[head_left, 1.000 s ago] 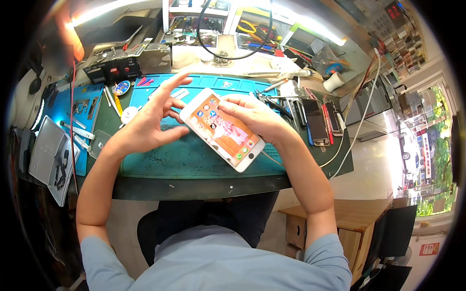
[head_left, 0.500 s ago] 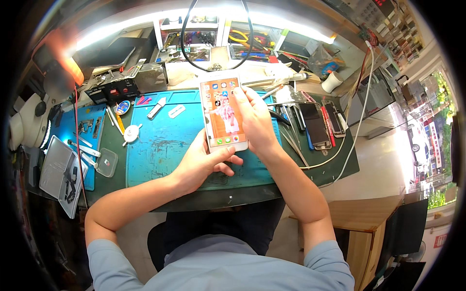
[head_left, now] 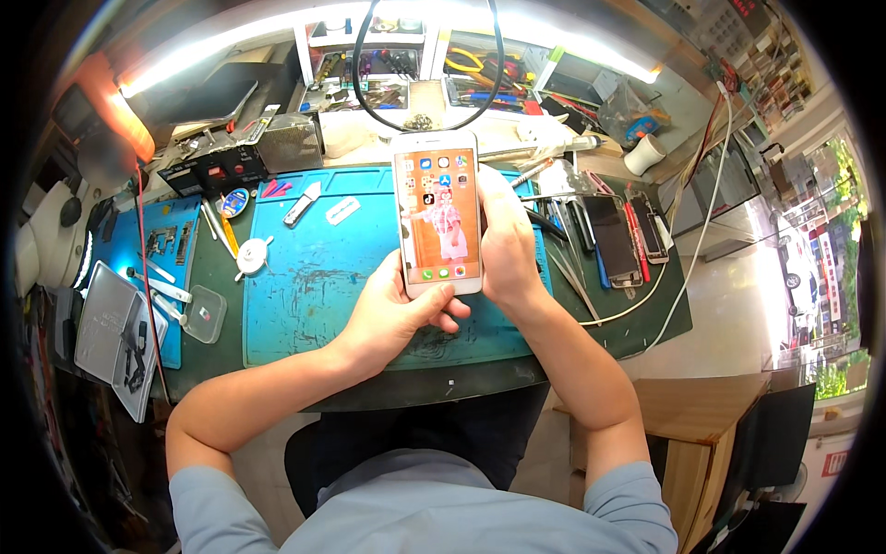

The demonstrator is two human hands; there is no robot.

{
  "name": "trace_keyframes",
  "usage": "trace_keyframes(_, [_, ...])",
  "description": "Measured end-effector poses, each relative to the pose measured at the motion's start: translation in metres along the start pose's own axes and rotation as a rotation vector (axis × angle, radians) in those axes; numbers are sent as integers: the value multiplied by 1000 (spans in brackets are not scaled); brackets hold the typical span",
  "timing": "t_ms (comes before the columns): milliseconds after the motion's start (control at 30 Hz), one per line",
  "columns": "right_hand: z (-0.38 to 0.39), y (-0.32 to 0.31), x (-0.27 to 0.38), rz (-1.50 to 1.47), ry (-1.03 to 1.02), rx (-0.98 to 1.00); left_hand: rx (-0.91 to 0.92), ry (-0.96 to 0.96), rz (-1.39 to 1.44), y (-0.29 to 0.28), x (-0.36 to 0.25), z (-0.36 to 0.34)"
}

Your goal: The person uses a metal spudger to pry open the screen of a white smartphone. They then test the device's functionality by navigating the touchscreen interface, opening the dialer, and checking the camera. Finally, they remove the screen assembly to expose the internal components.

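A white smartphone (head_left: 437, 217) is held upright over the blue work mat, its lit screen showing app icons on an orange and pink picture. My left hand (head_left: 399, 309) grips its lower end, with the thumb across the bottom bezel near the home button and fingers curled beneath. Along the phone's right edge, my right hand (head_left: 509, 245) clasps the side; its fingertips are hidden behind the phone. Under both hands lies the scuffed mat (head_left: 305, 295).
A white-handled blade tool (head_left: 302, 204) and a white spool-like disc (head_left: 252, 258) lie left. Opened phone parts (head_left: 611, 238), tweezers (head_left: 574, 282) and screwdrivers crowd the right. An open grey case (head_left: 115, 319) sits at far left. A black cable loop (head_left: 358, 74) hangs behind the phone.
My right thumb has come off the screen and drawn back to the phone's right edge. The left grip stays the same. The whole view has shifted slightly.
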State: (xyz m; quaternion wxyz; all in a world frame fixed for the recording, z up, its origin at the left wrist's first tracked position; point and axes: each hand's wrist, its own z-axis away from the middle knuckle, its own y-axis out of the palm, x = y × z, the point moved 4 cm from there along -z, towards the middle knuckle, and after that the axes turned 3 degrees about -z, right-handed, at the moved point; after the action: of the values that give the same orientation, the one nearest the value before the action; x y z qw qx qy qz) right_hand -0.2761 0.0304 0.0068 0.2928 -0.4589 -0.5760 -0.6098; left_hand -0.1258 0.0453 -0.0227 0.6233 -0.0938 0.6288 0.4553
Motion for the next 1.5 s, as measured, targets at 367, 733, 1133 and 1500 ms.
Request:
trace_keyframes(367, [2,1,3,-8,19,31,-9,3,-22,3,-2,1])
trace_keyframes(733, [-1,-2,0,-12,-8,-18,53,-1,12,0,-2,-2])
trace_keyframes(1133, [0,-1,0,-13,-23,0,0,-8,-10,2,-2,-1])
trace_keyframes(1500, [-1,-3,-1,-24,-6,-26,66,-3,11,1,-4,0])
